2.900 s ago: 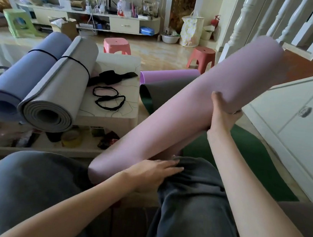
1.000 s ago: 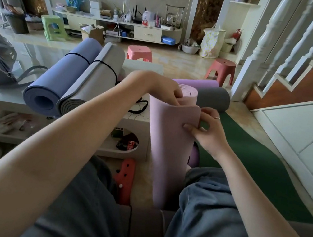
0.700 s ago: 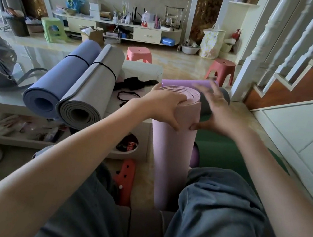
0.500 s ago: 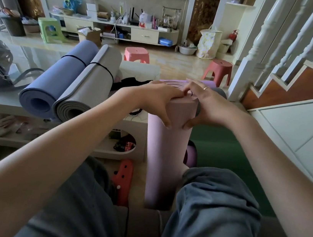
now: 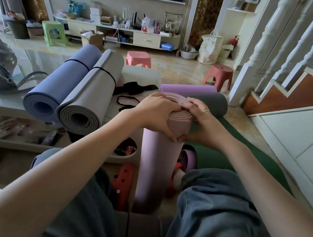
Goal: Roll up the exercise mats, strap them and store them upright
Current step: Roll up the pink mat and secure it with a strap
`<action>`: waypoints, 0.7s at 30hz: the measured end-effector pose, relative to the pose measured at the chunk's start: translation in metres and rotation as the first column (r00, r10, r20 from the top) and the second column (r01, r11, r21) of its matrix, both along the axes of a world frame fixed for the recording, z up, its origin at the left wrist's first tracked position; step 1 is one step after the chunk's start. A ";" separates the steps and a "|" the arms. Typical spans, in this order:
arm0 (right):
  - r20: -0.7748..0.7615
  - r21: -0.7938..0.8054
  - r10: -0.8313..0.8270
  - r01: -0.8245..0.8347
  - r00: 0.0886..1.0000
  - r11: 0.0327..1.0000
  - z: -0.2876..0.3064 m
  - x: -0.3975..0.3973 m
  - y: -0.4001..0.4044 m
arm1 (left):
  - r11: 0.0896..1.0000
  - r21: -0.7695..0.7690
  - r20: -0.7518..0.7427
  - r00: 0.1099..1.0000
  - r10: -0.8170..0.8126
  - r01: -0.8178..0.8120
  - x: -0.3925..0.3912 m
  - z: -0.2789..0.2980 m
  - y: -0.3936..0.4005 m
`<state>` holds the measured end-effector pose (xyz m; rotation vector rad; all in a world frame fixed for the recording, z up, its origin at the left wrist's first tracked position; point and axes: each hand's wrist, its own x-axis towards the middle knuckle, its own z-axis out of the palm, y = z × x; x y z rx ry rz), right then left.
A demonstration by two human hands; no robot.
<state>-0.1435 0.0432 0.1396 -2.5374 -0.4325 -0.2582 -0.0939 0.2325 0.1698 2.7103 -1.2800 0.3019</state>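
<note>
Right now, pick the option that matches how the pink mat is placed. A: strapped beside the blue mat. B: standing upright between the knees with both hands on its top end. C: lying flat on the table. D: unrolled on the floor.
B: the pink mat stands on end between the knees, with the left hand and right hand gripping its top.

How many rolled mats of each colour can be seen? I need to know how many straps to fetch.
Blue mat: 1
Grey mat: 1
Pink mat: 1
Purple mat: 1
Dark grey mat: 1
Total: 5 rolled mats. A green mat lies flat on the floor and is not counted.
</note>
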 end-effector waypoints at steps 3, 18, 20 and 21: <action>0.033 -0.011 0.006 -0.005 0.999 1.000 0.004 -0.010 0.007 | 1.000 -0.007 -0.002 1.000 -0.010 0.010 -0.008 0.003 0.009; -0.197 -0.076 0.061 -0.077 0.979 0.994 0.016 0.012 0.003 | 0.955 -0.269 -0.271 0.942 -0.197 0.123 0.001 0.008 0.026; -0.175 0.039 0.027 -0.021 0.984 0.999 0.023 0.022 -0.001 | 0.865 -0.500 -0.453 0.841 -0.296 0.035 0.012 0.013 0.034; -0.185 0.143 0.009 0.018 0.983 0.989 0.018 0.031 -0.009 | 0.800 -0.599 -0.485 0.814 -0.318 -0.044 0.020 0.014 0.038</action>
